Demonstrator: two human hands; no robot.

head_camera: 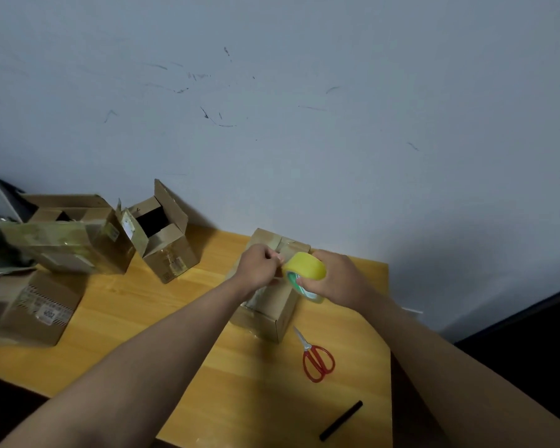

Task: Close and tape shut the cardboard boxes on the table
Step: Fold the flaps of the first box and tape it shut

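- We grip the yellow tape roll (305, 270) in our right hand (332, 279), fingers curled round it, just above the closed box (274, 310) near the table's (149, 315) far edge
- Our left hand (259, 265) pinches the tape end beside the roll
- Red scissors (316, 358) lie just right of that box
- Three more boxes (167, 234) sit well to the left, two with flaps open

Dim, even indoor light – a soft shadow darkens the wall (434, 270) at right. Wide-angle bending tilts the edges; detail is slightly soft.
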